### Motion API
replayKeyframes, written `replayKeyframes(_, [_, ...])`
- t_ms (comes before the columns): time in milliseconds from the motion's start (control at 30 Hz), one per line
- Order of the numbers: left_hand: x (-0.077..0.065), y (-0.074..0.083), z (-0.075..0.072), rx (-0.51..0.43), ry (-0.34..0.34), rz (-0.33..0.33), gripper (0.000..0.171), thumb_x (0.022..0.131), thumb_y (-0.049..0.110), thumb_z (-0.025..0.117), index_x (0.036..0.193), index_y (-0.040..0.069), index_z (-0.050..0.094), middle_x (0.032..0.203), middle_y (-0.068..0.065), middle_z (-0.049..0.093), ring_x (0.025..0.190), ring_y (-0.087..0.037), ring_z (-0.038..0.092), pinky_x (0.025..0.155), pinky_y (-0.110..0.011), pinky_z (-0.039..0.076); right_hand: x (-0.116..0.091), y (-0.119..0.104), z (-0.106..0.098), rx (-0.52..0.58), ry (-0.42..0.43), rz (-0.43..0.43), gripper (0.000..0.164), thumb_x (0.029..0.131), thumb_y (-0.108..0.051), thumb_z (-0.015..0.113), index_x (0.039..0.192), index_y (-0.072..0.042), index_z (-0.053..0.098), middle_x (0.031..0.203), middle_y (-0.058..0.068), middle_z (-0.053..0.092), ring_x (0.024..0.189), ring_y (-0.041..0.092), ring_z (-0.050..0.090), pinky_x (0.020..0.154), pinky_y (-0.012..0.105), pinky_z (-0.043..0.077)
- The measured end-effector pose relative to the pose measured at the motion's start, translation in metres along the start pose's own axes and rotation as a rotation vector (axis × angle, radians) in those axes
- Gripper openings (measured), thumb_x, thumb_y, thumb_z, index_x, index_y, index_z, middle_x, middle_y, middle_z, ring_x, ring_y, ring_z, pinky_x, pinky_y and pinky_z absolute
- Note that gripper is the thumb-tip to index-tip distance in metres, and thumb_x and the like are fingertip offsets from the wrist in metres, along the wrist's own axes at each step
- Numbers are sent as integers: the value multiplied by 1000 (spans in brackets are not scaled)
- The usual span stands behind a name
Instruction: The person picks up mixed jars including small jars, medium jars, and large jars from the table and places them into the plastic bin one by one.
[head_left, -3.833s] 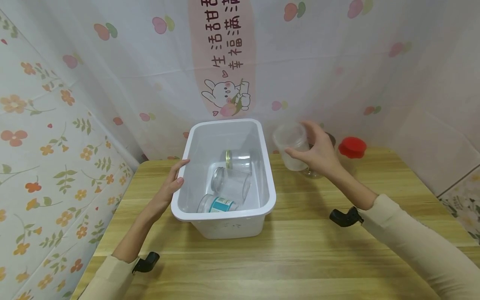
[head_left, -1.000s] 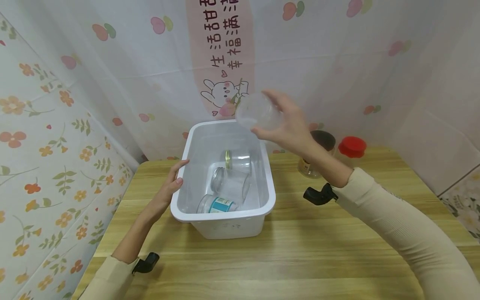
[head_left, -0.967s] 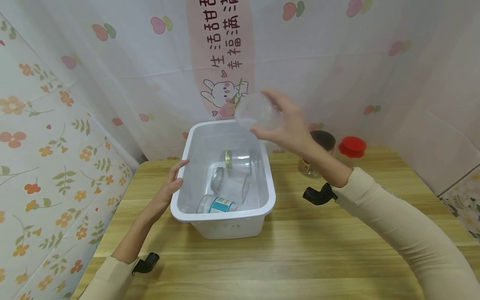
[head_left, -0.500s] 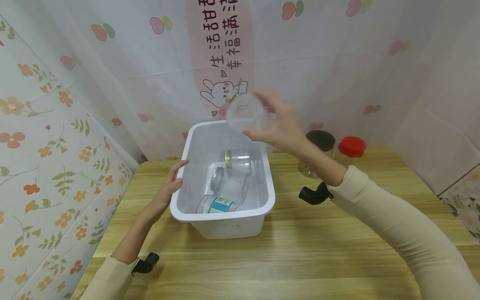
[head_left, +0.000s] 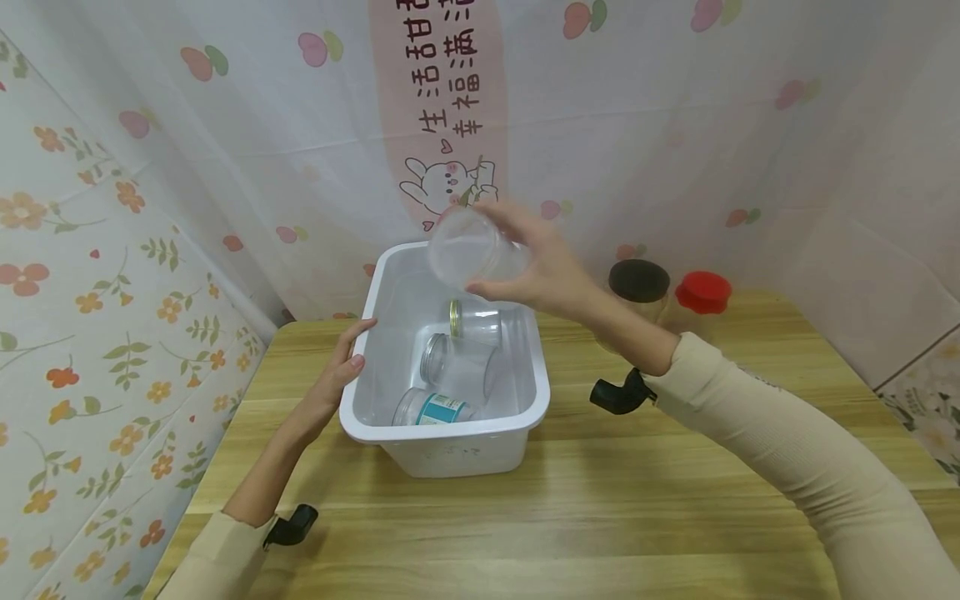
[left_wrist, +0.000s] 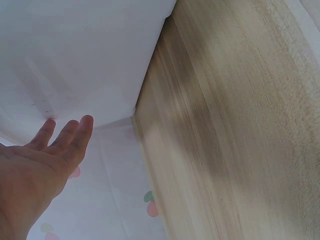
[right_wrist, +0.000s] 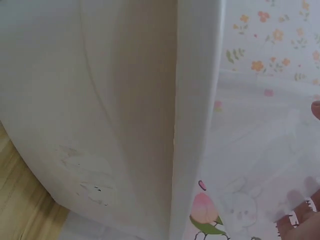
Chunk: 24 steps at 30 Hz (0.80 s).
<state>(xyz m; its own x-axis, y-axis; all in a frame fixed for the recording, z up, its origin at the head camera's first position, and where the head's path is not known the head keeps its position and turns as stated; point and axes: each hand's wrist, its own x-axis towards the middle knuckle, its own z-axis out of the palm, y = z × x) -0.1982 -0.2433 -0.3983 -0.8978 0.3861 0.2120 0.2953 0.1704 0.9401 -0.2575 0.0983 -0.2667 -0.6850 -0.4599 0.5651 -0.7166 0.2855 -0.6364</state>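
Observation:
My right hand grips a translucent plastic cup by its side, thumb below and fingers above. The cup is tilted over the far part of a white plastic basin, its round end facing left. In the right wrist view the cup appears beyond the basin's rim, fingertips showing through it. My left hand rests at the basin's left rim; the left wrist view shows its fingers straight against the outer wall. Inside the basin lie a gold-lidded jar, a silver-lidded jar and a blue-labelled jar.
To the right of the basin, a black-lidded jar stands partly behind my right forearm. Beside it is a container with a red lid. Everything sits on a wooden table with printed curtains behind and at the left.
My right hand has carried the cup from beside the black-lidded jar leftward over the basin, tilting it; lately it moves left and slightly lower. The left hand stays at the rim.

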Motion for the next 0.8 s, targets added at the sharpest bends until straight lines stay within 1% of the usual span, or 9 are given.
replayKeyframes(67, [0, 0, 0, -8, 3, 7, 56, 107, 37, 36, 159, 23, 20, 153, -22, 18, 123, -44, 34, 87, -33, 50, 1, 1, 3, 7, -7, -37, 89, 74, -24, 94, 150, -13, 49, 145, -4, 52, 123, 16, 51, 103, 46, 41])
replayKeyframes(167, [1, -1, 0, -14, 11, 13, 56, 107, 37, 37, 159, 22, 21, 150, -22, 22, 120, -43, 37, 86, -32, 50, 2, 1, 7, 20, -31, -91, 87, 74, -24, 94, 149, -13, 51, 147, -7, 51, 126, 14, 50, 104, 44, 41])
replayKeyframes(267, [1, -1, 1, -20, 19, 22, 56, 107, 38, 38, 158, 21, 22, 148, -22, 25, 118, -41, 39, 85, -31, 51, 2, 3, 10, 31, -61, -107, 87, 74, -24, 94, 149, -14, 51, 149, -10, 49, 130, 11, 47, 105, 41, 40])
replayKeyframes(433, [1, -1, 2, -21, 29, 27, 57, 106, 38, 39, 158, 21, 22, 147, -22, 26, 116, -39, 40, 85, -31, 51, -1, 4, 15, 49, -103, -117, 89, 72, -22, 96, 148, -12, 52, 145, -4, 53, 130, 14, 48, 107, 41, 39])
replayKeyframes(500, [1, -1, 2, -23, 28, 25, 57, 106, 38, 39, 158, 21, 22, 146, -22, 26, 117, -39, 41, 85, -31, 51, -2, 5, 17, 41, -124, -107, 89, 71, -22, 96, 148, -12, 52, 143, -3, 55, 128, 15, 49, 106, 41, 39])
replayKeyframes(567, [1, -1, 1, -23, 29, 26, 57, 106, 39, 39, 158, 21, 22, 147, -22, 26, 117, -38, 41, 85, -32, 51, -4, 5, 19, 34, -148, -80, 90, 72, -24, 96, 149, -13, 51, 141, -2, 55, 125, 16, 50, 103, 40, 43])
replayKeyframes(633, [1, -1, 1, -25, 30, 27, 57, 106, 39, 39, 158, 21, 22, 146, -22, 27, 116, -38, 42, 85, -32, 51, -6, 5, 20, 17, -173, -36, 92, 72, -28, 96, 150, -15, 50, 144, -3, 53, 126, 17, 49, 100, 41, 45])
replayKeyframes(733, [1, -1, 1, -28, 27, 32, 57, 107, 39, 39, 158, 21, 23, 145, -22, 28, 115, -37, 43, 84, -32, 52, -9, 3, 20, -11, -225, 21, 101, 71, -37, 95, 155, -22, 43, 151, -5, 45, 132, 21, 45, 100, 49, 45])
replayKeyframes(800, [1, -1, 1, -32, 24, 33, 56, 107, 38, 39, 158, 22, 23, 145, -23, 28, 115, -36, 44, 84, -32, 52, -10, 4, 19, -25, -264, 38, 110, 69, -41, 96, 159, -27, 34, 158, -8, 36, 139, 20, 38, 103, 55, 40])
